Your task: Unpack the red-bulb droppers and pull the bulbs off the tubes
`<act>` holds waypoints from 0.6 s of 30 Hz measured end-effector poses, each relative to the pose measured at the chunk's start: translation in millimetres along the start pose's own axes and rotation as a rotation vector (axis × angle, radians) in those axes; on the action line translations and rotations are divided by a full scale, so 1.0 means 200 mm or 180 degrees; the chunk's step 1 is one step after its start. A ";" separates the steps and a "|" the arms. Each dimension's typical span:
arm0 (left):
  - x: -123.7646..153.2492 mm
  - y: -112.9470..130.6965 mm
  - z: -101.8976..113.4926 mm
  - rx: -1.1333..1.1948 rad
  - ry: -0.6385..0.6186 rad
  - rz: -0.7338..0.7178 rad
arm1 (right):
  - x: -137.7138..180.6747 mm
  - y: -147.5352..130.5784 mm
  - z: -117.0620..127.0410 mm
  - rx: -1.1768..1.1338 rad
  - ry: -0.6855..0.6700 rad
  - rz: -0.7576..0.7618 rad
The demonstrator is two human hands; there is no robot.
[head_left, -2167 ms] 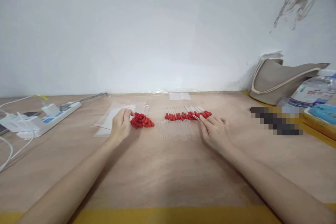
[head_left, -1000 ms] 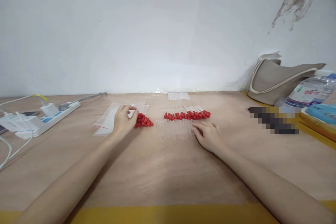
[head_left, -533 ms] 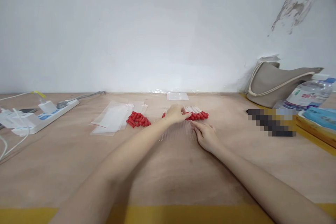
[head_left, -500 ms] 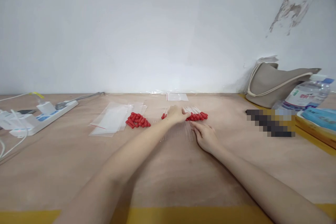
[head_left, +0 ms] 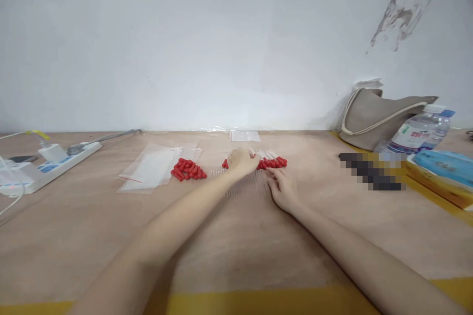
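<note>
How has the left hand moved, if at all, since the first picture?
Yes, rightward: the left hand, then left of the white packet near the wall, is now directly below it in view, at the row of red-tipped sticks.

Loose caps (head_left: 187, 169) are set between plastic bags (head_left: 153, 167), left, and capped tubes (head_left: 272, 163), right; uncapped tubes (head_left: 244, 188) are laid before the latter.

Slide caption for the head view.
Left hand at red-tipped sticks, right hand by clear tubes, red pieces heaped nearby.
</note>
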State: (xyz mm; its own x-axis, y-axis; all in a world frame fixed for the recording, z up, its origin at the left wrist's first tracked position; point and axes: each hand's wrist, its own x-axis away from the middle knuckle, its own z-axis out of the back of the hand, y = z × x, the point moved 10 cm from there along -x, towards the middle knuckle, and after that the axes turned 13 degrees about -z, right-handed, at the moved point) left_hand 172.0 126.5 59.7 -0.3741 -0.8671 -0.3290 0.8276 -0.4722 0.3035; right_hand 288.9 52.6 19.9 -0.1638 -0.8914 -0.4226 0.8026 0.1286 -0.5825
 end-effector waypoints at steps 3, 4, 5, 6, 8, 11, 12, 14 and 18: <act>0.19 0.01 0.16 -0.0085 0.0445 -0.0766 | 0.01 -0.03 0.14 -0.0289 0.0776 0.0199; 0.27 0.03 0.21 -0.0062 0.0607 -0.1193 | 0.03 -0.06 0.19 -0.0273 0.1028 0.0343; 0.35 0.03 0.24 -0.0007 0.0683 -0.1547 | 0.06 -0.10 0.23 -0.0200 0.1213 0.0533; 0.42 0.02 0.25 0.0041 0.0684 -0.1826 | 0.09 -0.15 0.25 -0.0090 0.1326 0.0767; 0.54 -0.01 0.26 0.0057 0.0654 -0.2161 | 0.15 -0.27 0.25 0.0173 0.1335 0.1292; 0.63 -0.06 0.27 0.0016 0.0843 -0.2267 | 0.23 -0.40 0.17 0.0505 0.0979 0.1942; 0.64 -0.07 0.28 0.0001 0.0957 -0.2259 | 0.25 -0.43 0.14 0.0575 0.0842 0.2052; 0.66 -0.07 0.29 -0.0030 0.1184 -0.2297 | 0.26 -0.44 0.09 0.0649 0.0641 0.2112; 0.69 -0.04 0.32 -0.0135 0.1520 -0.2518 | 0.24 -0.42 0.05 0.0694 0.0550 0.1978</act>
State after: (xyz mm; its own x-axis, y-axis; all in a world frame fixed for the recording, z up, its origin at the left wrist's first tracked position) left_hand 86.8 -0.1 68.2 -0.6325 -0.1326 -0.7631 0.4227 -0.8847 -0.1966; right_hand 219.3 -6.0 56.0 0.2902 -0.5958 -0.7489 0.8716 0.4876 -0.0501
